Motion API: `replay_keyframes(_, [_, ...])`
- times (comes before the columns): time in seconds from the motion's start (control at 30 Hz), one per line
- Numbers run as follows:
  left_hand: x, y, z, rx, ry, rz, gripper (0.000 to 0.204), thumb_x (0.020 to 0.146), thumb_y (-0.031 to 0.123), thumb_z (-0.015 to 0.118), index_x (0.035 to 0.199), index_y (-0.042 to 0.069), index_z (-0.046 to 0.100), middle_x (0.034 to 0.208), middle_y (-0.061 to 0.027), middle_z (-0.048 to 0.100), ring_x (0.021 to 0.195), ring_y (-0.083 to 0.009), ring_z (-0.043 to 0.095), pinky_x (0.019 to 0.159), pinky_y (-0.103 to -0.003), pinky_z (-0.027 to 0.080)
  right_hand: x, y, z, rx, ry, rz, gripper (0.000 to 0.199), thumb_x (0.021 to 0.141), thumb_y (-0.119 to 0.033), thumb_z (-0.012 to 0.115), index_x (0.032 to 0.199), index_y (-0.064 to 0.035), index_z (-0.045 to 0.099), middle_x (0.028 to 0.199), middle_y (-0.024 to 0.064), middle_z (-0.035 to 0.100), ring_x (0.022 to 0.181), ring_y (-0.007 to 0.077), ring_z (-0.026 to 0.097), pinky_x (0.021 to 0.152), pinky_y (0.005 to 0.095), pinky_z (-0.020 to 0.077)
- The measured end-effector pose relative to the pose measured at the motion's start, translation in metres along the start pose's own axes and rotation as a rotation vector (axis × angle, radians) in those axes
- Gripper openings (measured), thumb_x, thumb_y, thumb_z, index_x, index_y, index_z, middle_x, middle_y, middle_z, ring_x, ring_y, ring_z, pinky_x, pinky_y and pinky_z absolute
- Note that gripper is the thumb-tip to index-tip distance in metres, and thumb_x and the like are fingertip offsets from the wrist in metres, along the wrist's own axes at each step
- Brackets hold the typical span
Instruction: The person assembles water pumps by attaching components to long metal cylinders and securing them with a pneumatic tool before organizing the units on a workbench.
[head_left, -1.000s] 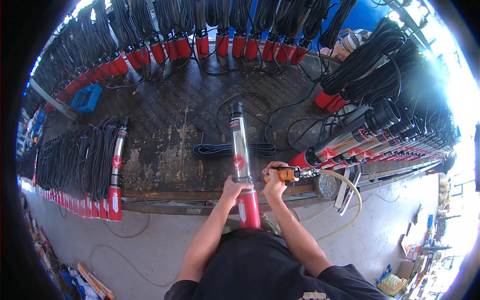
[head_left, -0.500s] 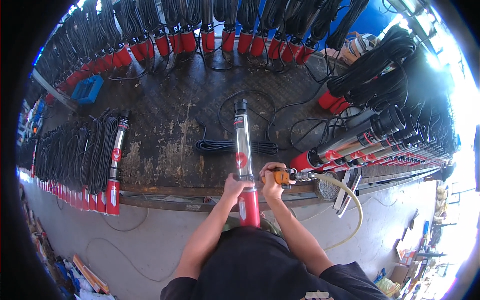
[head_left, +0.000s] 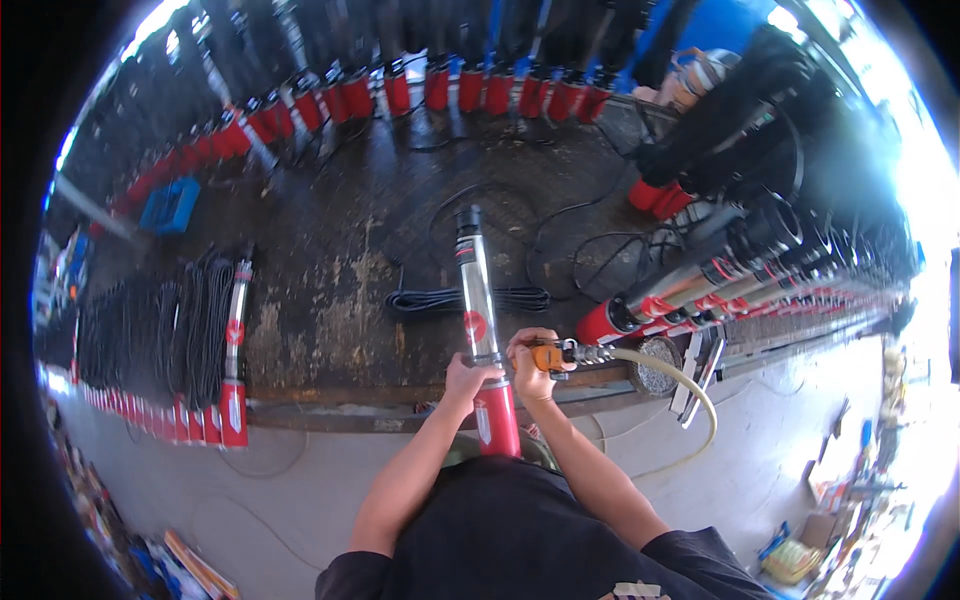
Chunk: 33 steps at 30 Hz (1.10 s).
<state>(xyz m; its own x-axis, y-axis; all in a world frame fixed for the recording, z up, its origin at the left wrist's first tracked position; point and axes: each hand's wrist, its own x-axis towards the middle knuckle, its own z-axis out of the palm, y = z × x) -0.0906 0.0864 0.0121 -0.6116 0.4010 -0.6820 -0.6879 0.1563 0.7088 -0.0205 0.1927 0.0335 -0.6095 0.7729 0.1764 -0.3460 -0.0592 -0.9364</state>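
A submersible pump (head_left: pixel 478 290) with a steel body, black top and red lower end lies across the bench's front edge. Its red end points toward my body. My left hand (head_left: pixel 468 380) is wrapped around the pump just above the red section. In my right hand (head_left: pixel 531 372) is an orange air tool (head_left: pixel 549 356), held close against the pump's right side; its tip is hidden by my fingers. A pale air hose (head_left: pixel 690 383) runs from the tool's right end. Behind the pump's body lies a bundled black cable (head_left: pixel 420 301).
Rows of similar pumps with coiled cables stand along the bench's back (head_left: pixel 440 88), left (head_left: pixel 236 330) and right (head_left: pixel 690 290). A blue plastic basket (head_left: pixel 169 206) sits at the back left. A round dish of small pieces (head_left: pixel 657 365) stands right of the tool, by the worn dark bench's (head_left: pixel 330 290) edge.
The view has shifted and blurred slightly. The pump's far end tilts a little more to the left. Both hands keep their holds, with the air tool still beside the pump.
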Motion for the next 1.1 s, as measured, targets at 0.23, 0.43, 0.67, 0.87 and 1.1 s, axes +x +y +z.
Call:
replay_keyframes(0.23, [-0.001,-0.012,0.02,0.31,0.126,0.29,0.066,0.071,0.005,0.083,0.126,-0.005,0.048,0.118,-0.0178,0.059,0.097,-0.0266,0.067,0.079,-0.037,0.058,-0.004,-0.082,-0.044,-0.152,0.157,-0.231,0.012,0.082,0.0,0.064,0.094,-0.0032,0.064,0.081,0.0056,0.066,0.069,0.014,0.065,0.061,0.0285,0.0524])
replay_keyframes(0.43, [-0.041,0.003,0.185,1.012,-0.514,1.327,0.025,0.078,0.01,0.075,0.099,0.003,0.064,0.095,-0.0118,0.066,0.094,-0.0333,0.06,0.089,-0.045,0.045,-0.089,-0.144,-0.155,-0.46,0.411,-0.31,0.016,0.073,0.004,0.066,0.088,-0.0023,0.065,0.082,0.01,0.069,0.07,0.0198,0.068,0.065,0.0306,0.0552])
replay_keyframes(0.67, [0.024,-0.084,0.374,1.804,-0.927,1.279,0.026,0.081,0.011,0.068,0.107,0.009,0.07,0.103,-0.0222,0.069,0.104,-0.0402,0.065,0.093,-0.047,0.053,-0.156,-0.138,-0.178,-0.376,0.775,-0.258,0.013,0.077,0.005,0.063,0.087,-0.0024,0.064,0.079,0.0076,0.068,0.069,0.0155,0.064,0.075,0.0311,0.0532])
replay_keyframes(0.87, [0.06,-0.083,0.389,1.937,-0.868,1.274,0.015,0.076,0.012,0.07,0.088,0.008,0.078,0.091,-0.0208,0.073,0.089,-0.0385,0.072,0.084,-0.047,0.058,-0.172,-0.15,-0.194,-0.482,0.876,-0.312,0.015,0.075,0.007,0.066,0.088,-0.0007,0.064,0.084,0.0107,0.067,0.075,0.0186,0.067,0.07,0.0288,0.0541])
replay_keyframes(1.1, [0.059,-0.066,0.378,1.155,-0.897,0.465,0.015,0.095,0.009,0.065,0.097,-0.005,0.071,0.079,-0.011,0.073,0.061,-0.0154,0.07,0.049,-0.027,0.053,-0.156,-0.152,-0.21,-0.315,0.905,-0.287,0.012,0.077,0.004,0.064,0.088,-0.0006,0.065,0.082,0.0065,0.066,0.074,0.0118,0.063,0.069,0.0262,0.0516])
